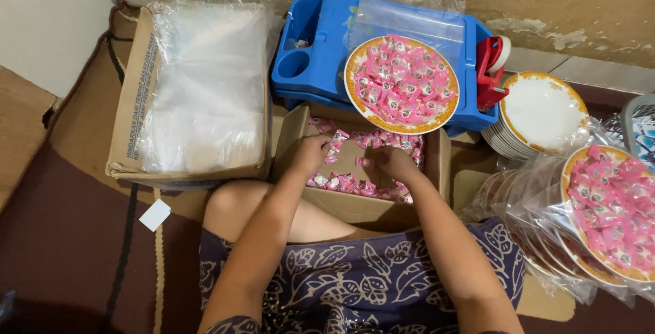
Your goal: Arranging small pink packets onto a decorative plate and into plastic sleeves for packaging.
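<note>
Both hands reach into a small open cardboard box [355,206] whose bottom holds several pink wrapped candies [341,182]. My left hand [308,154] is curled over candies at the box's left side, fingers closed around some. My right hand [392,163] pinches a pink candy near the box's middle. Just behind the box, a gold-rimmed plate [401,85] heaped with the same pink candies rests on a blue plastic tray [321,54].
A large cardboard box [129,102] filled with clear plastic bags sits at the left. A red tape dispenser [491,68], a stack of white plates [539,112] and bagged candy-filled plates [607,211] lie at the right. A clear bag [409,17] leans behind the tray.
</note>
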